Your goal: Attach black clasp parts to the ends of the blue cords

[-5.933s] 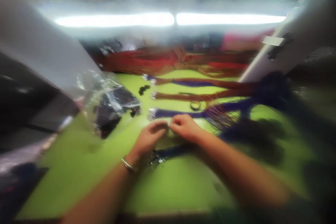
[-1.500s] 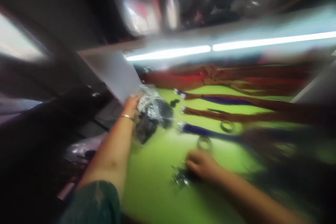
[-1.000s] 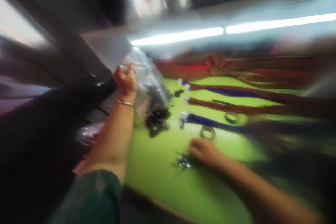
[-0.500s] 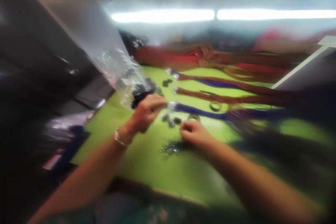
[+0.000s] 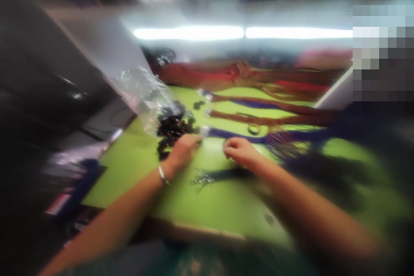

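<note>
My left hand [image 5: 183, 152] is closed, its fingertips pressed together over the green table [image 5: 136, 181]. Whatever it holds, if anything, is too blurred to make out. Just beyond it lies a heap of small black plastic pieces [image 5: 173, 127], partly covered by the hand. My right hand [image 5: 241, 150] is closed in a pinch, and what sits between the fingers is hidden. Below it lies a bundle of black wires [image 5: 231, 174] with shiny metal ends [image 5: 203, 179]. Beyond both hands, a bundle of blue wires [image 5: 233, 133] ends in a white connector [image 5: 204, 131].
Brown wire bundles [image 5: 239, 116] run across the table farther back, near a roll of tape [image 5: 254, 128]. A clear plastic bag [image 5: 142, 90] leans at the back left. Red and brown wires [image 5: 207, 73] lie along the rear, below bright tube lights [image 5: 190, 33].
My left hand has come nearer and uncovered the black heap. Several loose black pieces between the hands no longer show there. The view has shifted slightly.
</note>
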Demonstrator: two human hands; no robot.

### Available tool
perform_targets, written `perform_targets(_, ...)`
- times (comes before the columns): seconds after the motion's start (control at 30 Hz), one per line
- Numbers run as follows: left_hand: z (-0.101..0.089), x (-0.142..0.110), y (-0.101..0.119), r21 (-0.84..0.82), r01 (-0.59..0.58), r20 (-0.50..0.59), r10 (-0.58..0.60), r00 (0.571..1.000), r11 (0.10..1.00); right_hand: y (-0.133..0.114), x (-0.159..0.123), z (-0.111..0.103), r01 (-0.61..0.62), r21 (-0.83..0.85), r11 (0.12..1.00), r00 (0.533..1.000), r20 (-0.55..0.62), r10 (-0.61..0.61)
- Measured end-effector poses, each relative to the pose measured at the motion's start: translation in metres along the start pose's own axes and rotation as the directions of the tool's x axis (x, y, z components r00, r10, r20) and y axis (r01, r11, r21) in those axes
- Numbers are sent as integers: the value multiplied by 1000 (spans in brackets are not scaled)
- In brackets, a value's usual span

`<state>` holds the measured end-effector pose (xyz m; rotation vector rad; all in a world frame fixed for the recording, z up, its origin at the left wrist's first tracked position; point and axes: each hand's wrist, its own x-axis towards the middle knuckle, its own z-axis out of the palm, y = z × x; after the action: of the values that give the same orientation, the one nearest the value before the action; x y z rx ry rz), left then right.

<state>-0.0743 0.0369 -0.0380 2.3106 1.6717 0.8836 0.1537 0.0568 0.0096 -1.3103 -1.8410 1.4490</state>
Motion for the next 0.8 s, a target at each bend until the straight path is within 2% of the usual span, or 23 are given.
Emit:
perform_targets(0.07,-8,3,3,-249,177,-85,-204,975,952,3,-2,3,-34,47,998,999,-15,34)
perform_targets(0.1,-12,6,8,-398,247,-89,-306,948,883,4,-3,4,-31,61,998,999,-31,33)
perform_targets(0.17,-17,10,22,-666,326,2,-435,900,671,6,-3,5,23,54,998,996,-84,-19)
perform_targets(0.23,-16,15,40,-824,361,135,-468,874,437,9,-3,5,85,19,996,986,-144,-81)
perform_targets(0.3,-11,16,54,-889,395,253,-474,844,229,13,-2,4,127,-9,992,975,-183,-126)
perform_targets(0.33,-7,16,58,-899,413,302,-474,827,149,15,-2,3,145,-23,989,970,-196,-146)
perform_targets(0.4,1,14,60,-891,453,386,-456,802,43,21,-2,3,185,-68,980,959,-205,-195)
perform_targets(0.57,14,6,49,-861,507,480,-370,795,-27,30,4,9,255,-182,950,945,-163,-285)
perform_targets(0.8,20,2,51,-842,539,523,-262,811,-15,29,9,13,245,-227,943,951,-134,-279)
